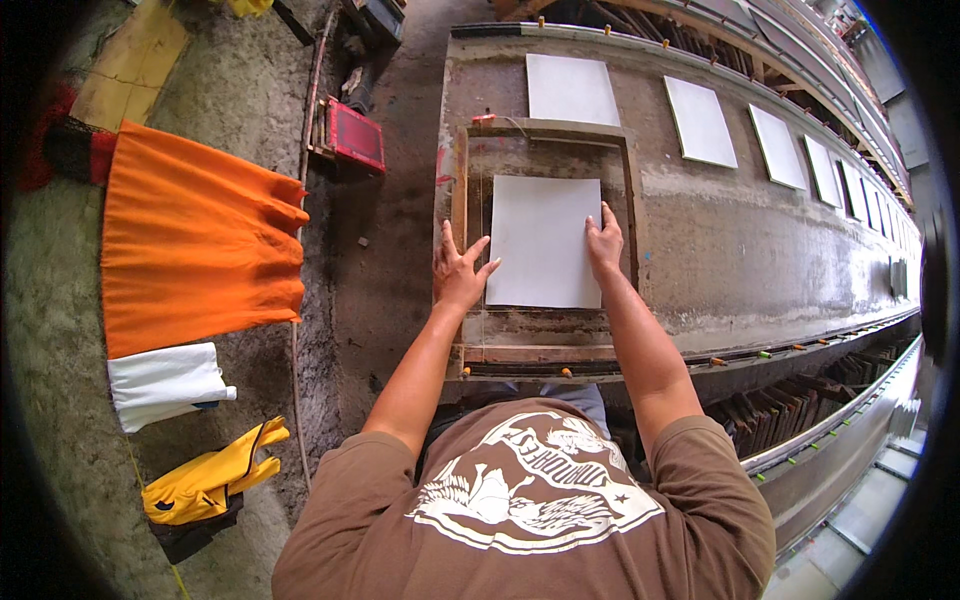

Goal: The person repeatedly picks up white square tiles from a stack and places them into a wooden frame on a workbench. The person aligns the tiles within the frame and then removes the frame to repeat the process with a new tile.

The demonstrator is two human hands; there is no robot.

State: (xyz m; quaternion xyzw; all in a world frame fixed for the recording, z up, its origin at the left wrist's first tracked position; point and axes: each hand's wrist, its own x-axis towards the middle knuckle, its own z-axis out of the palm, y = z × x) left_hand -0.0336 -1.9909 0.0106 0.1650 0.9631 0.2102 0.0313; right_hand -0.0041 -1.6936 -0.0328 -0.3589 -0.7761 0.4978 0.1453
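Observation:
A blank white sheet [545,245] lies within the outline of a rectangular wooden frame [460,190] on the long table in front of me. My left hand [462,272] is at the sheet's left edge, fingers spread across the frame's side and thumb tip touching the sheet. On the opposite edge, my right hand [604,245] has its thumb over the sheet and its fingers along the outside. Whether any fingers reach beneath the sheet is hidden.
More white sheets [700,122] form a row along the table's far side. Small orange and green pegs [718,362] line its near edge. On the left hang an orange cloth [200,240], a white cloth [168,382] and a yellow garment [215,472]. A red-framed screen [354,136] stands beyond them.

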